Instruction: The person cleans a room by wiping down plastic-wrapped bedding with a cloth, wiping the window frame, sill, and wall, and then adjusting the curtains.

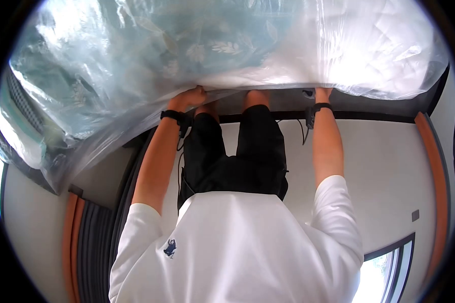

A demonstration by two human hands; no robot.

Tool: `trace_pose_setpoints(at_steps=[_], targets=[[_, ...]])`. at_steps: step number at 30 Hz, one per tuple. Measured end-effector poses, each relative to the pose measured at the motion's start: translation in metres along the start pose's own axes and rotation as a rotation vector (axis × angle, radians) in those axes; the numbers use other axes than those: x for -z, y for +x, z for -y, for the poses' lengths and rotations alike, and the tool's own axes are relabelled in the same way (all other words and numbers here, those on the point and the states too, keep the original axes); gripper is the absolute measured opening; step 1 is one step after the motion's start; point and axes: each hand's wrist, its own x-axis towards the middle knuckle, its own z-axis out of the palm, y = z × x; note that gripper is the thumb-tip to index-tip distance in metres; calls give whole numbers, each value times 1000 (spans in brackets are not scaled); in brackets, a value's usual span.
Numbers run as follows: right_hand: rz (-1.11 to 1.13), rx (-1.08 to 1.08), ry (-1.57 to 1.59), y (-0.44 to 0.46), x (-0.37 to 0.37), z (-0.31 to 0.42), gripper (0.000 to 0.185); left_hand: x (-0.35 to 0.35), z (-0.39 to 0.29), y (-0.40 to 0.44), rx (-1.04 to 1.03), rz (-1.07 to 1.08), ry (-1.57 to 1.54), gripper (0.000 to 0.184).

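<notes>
A large clear plastic sheet (136, 96) lies over bedding with a pale teal leaf pattern (222, 48) and a white part on the right. My left hand (189, 97) is closed in a fist on the near edge of the sheet, which bunches beside it. At the sheet's edge further right is my right hand (322, 94), its fingers mostly hidden under the plastic. Folds in the plastic run up from this hand, as if it grips the edge. Both wrists wear black bands.
My legs in black shorts (260, 136) stand against the bed's dark side (288, 104). Dark grey and orange curtains (86, 242) hang at the left. An orange strip (432, 192) and a bright window (384, 272) are at the right. Thin black cables (304, 132) hang near both wrists.
</notes>
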Motion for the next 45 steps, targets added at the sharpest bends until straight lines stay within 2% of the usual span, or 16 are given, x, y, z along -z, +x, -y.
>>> trace_pose_setpoints(at_steps=[4, 7, 9, 12, 14, 16, 17, 20, 24, 28, 30, 32, 34, 36, 40, 45], targets=[[194, 158, 39, -7, 13, -27, 57, 105, -113, -62, 231, 127, 90, 43], [446, 61, 323, -90, 150, -9, 60, 161, -174, -139, 213, 313, 143, 42], [573, 41, 409, -136, 225, 3, 65, 214, -216, -208, -9, 86, -285, 34], [644, 103, 412, -162, 320, 39, 74, 299, -243, -279, -315, -224, -472, 22], [636, 186, 468, -184, 379, 63, 78, 357, -257, -337, -250, -335, -452, 21], [626, 491, 388, -198, 435, 103, 81, 400, -252, -376, -182, -462, -433, 20], [658, 527, 397, -213, 486, 136, 66, 414, -243, -387, -166, -618, -433, 20], [407, 741, 314, -226, 598, 219, 49, 438, -221, -396, -19, -891, -351, 35], [-289, 776, 815, -267, 710, 351, 30, 427, -166, -345, -87, -792, -306, 52], [-645, 926, 837, -260, 727, 468, 34, 440, -156, -349, 1, -762, -344, 54], [-530, 983, 798, -251, 702, 520, 41, 438, -136, -327, 24, -760, -356, 55], [-389, 980, 578, -234, 663, 563, 49, 425, -114, -298, -161, -879, -328, 56], [-439, 1018, 420, -203, 622, 579, 55, 425, -104, -298, -203, -991, -269, 51], [-533, 1112, 151, -169, 612, 576, 52, 442, -105, -320, -100, -773, -450, 47], [-665, 861, 140, -141, 631, 568, 54, 455, -94, -326, -77, -714, -533, 44], [-464, 546, 440, -117, 628, 525, 51, 460, -81, -342, 22, -594, -577, 49]])
